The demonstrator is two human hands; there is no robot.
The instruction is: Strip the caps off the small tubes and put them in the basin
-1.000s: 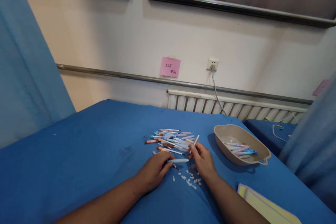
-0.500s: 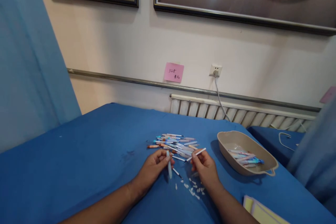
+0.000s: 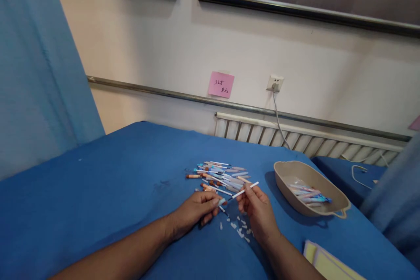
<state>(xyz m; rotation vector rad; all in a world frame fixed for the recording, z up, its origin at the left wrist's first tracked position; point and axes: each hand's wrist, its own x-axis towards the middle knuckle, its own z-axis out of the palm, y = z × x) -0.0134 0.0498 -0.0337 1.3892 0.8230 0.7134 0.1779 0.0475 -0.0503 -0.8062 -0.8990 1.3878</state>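
Observation:
My left hand (image 3: pixel 198 208) is closed on a pale blue pen barrel (image 3: pixel 222 202), mostly hidden by the fingers, one end facing right. Between the thumb and fingers of my right hand (image 3: pixel 258 212) is a white pen refill (image 3: pixel 245 190), slanted with its dark tip down toward the barrel's end. Tip and barrel are very close; whether they touch I cannot tell. Just beyond both hands lies a loose pile of pens and refills (image 3: pixel 226 176) in blue, orange and white. Small white plastic pieces (image 3: pixel 241 232) are scattered between my forearms.
A beige basin (image 3: pixel 285 187) with several pens (image 3: pixel 308 195) in it stands to the right on the blue cloth (image 3: pixel 124 183). Yellow sheets (image 3: pixel 328 262) lie at the lower right. Behind the table are a radiator (image 3: pixel 244 132) and a plugged-in cable (image 3: pixel 278 118).
My left hand has turned the barrel from near upright to point at the refill. The refill's tip has come closer to it. The view has tilted slightly down.

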